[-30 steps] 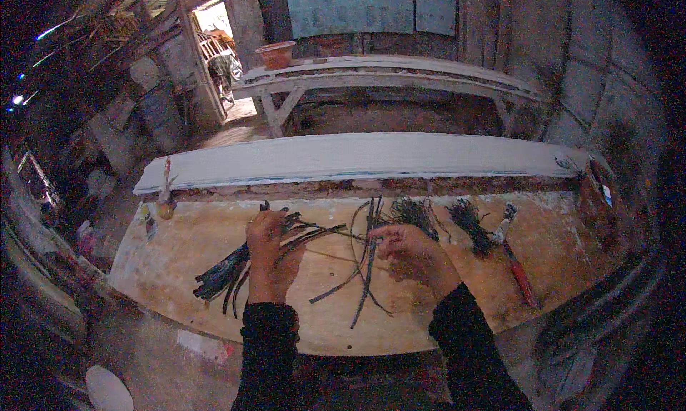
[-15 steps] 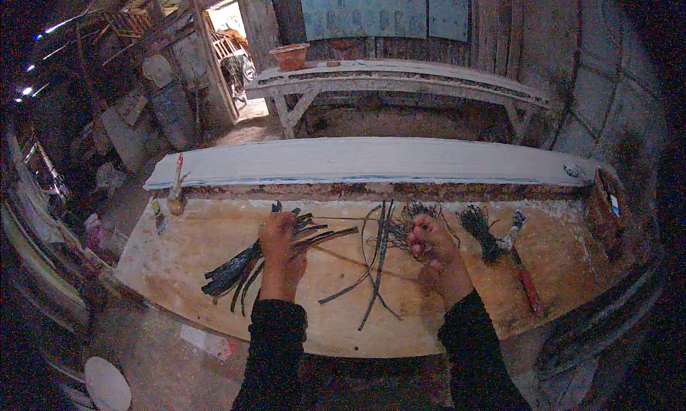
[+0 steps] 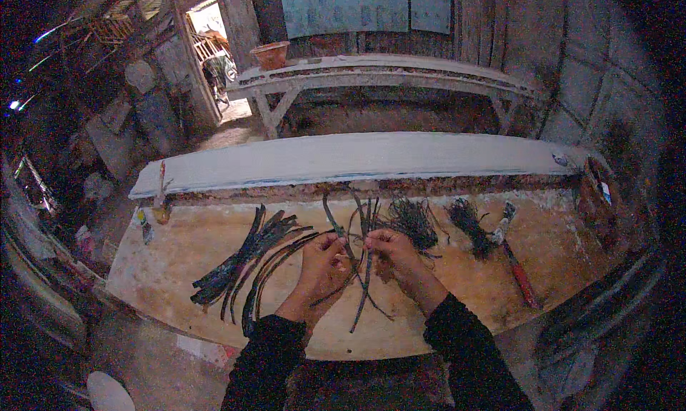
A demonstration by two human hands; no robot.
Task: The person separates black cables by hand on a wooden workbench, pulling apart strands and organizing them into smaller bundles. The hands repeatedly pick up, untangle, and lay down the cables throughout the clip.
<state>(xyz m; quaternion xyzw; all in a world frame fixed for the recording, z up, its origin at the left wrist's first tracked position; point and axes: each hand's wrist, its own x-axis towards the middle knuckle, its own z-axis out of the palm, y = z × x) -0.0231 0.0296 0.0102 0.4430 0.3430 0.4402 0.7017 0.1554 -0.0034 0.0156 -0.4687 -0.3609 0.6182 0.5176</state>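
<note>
Both of my hands work close together over the middle of a wooden board (image 3: 429, 325). A dark narrow strip (image 3: 331, 211) is pinched between the fingertips of my left hand (image 3: 323, 267). Close beside it, my right hand (image 3: 401, 257) is closed on the crossed dark strips (image 3: 366, 297), which lie loosely on the board. A bundle of wider dark strips (image 3: 239, 250) lies left of my left hand, and a few curved strips (image 3: 261, 286) spread between them. Beyond my right hand sits a tangle of thin dark strands (image 3: 413, 222).
A second dark bundle (image 3: 468, 225) and a red-handled tool (image 3: 520, 277) lie at the right. A brush (image 3: 161, 189) stands at the far left corner. The white slab (image 3: 371, 157) runs along the board's far edge; behind are a long bench (image 3: 371, 79) and an orange basin (image 3: 270, 55).
My left hand has left the wide-strip bundle and moved right, now pinching a strip. My right hand has shifted left from the tangle to the crossed strips. The view has shifted slightly.
</note>
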